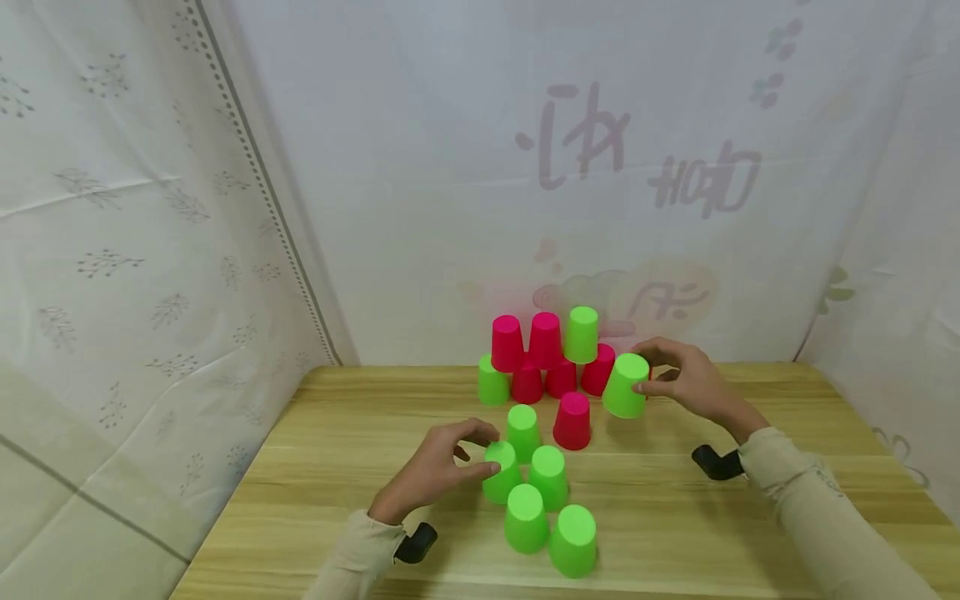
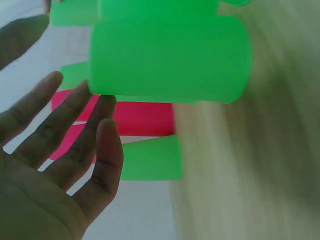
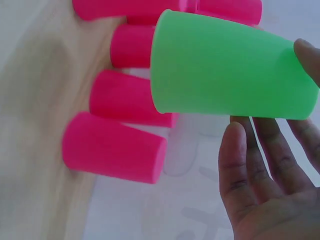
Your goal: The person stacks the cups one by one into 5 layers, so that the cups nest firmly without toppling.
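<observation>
My right hand (image 1: 690, 379) pinches a tilted, upside-down green cup (image 1: 626, 386) near its narrow end, held off the table. In the right wrist view the thumb is on one side of this green cup (image 3: 230, 67) and the fingers on the other. My left hand (image 1: 442, 467) is at another upside-down green cup (image 1: 502, 475), fingers spread beside its top. The left wrist view shows the left fingertips close to that green cup (image 2: 170, 60), the thumb apart from it; whether they touch is hard to tell. More green cups (image 1: 527, 521) stand around it.
At the back, a two-level stack has red cups (image 1: 545, 342) and a green cup (image 1: 582, 335) on top. A single red cup (image 1: 574, 422) stands in front of it. Everything is on a wooden table (image 1: 337, 483), with patterned cloth (image 1: 420, 167) hanging behind.
</observation>
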Demonstrator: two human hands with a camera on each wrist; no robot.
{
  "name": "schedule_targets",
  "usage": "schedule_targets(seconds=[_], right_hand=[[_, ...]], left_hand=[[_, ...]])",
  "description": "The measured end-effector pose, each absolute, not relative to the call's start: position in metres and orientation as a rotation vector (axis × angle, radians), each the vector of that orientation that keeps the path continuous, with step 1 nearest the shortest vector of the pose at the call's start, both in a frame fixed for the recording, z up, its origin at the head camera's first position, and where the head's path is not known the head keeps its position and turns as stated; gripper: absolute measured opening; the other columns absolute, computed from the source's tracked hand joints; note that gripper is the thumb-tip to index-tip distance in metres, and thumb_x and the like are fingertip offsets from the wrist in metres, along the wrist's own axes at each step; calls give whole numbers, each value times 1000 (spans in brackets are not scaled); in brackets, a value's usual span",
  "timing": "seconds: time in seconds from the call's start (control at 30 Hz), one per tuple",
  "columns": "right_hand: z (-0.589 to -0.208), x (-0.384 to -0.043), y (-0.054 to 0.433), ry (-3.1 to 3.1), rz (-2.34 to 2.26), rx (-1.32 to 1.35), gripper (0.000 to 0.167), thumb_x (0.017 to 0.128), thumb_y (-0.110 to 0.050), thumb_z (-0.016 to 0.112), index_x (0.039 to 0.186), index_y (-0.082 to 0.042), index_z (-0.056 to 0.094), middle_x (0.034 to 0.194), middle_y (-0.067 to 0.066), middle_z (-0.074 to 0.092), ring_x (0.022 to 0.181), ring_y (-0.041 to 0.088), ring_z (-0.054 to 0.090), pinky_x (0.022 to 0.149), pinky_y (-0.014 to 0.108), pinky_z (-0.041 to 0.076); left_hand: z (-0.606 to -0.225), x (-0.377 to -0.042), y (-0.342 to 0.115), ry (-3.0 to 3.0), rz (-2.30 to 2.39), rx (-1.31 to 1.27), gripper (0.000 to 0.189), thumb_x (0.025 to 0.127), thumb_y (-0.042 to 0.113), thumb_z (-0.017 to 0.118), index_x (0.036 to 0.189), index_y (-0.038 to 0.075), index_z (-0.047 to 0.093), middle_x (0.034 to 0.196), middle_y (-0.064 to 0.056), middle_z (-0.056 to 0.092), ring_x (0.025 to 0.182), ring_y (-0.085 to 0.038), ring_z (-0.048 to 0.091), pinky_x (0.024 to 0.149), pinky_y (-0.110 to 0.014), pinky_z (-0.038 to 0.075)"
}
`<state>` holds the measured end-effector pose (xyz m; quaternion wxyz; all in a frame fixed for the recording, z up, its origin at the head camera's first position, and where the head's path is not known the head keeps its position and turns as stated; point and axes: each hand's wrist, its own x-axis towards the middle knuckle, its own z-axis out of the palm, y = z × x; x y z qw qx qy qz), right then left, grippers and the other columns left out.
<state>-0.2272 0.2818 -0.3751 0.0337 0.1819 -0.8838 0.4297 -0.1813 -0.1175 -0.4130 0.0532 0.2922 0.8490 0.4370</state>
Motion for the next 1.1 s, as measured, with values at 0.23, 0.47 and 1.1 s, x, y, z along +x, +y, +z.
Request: schedule_targets(seconds=[0.23,0.47,1.1], right_hand=[[-357,-250,284,-2728,1251,442,43,90,-28,76,127,-13,62,120,8,67,107,19,63,87,29,54],[-359,-272,282,-2721,1332,329,49,91,-29,75,131,-7,58,126,15,64,115,31,61,91,38,51],[-365,-295,277,-2698,1336,185,49,92,-26,73,132,-3,57,127,20,63,114,37,63,91,40,56]], left_hand=[[-427,-181,-118,2591,1347,874,46,84,24,81,124,7,64,122,-6,71,112,-32,67,81,-35,56],[-440,-183,-116,2567,1358,833,48,84,21,81,127,9,63,122,-4,70,112,-31,66,81,-38,56],[-445,-184,-111,2524,1367,836,46,85,19,80,127,16,61,120,-5,71,110,-31,66,82,-40,57]])
